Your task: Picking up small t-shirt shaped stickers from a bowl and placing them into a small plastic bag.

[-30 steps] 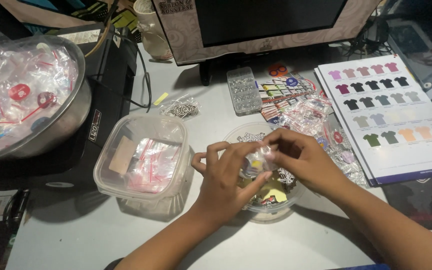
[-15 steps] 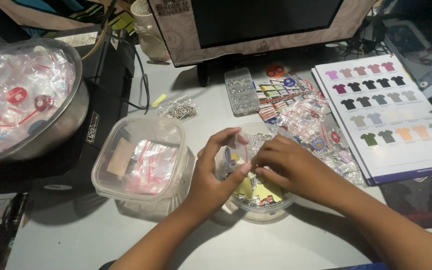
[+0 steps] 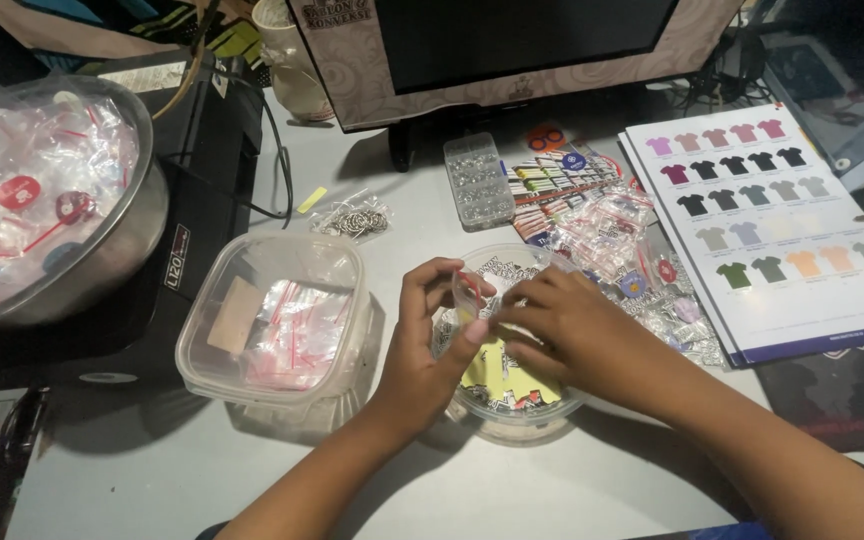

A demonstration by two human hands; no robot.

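My left hand (image 3: 430, 335) and my right hand (image 3: 564, 325) meet over a round clear plastic tub (image 3: 512, 415) filled with small printed stickers and a yellow piece. Between the fingertips of both hands is a small clear zip bag with a red strip (image 3: 470, 292); the left thumb and fingers pinch its left side, the right fingers touch its right edge. Both hands hover just above the tub's contents.
A square clear container (image 3: 277, 320) of small zip bags sits to the left. A metal bowl (image 3: 82, 270) of bagged items rests on a black box at far left. A bead organiser (image 3: 479, 182), loose sticker packets (image 3: 612, 235) and a shirt colour chart (image 3: 767, 220) lie behind and right, below a monitor (image 3: 512, 50).
Both hands have drifted slightly left over the tub, still working the small bag between their fingertips. The view shifted a little.
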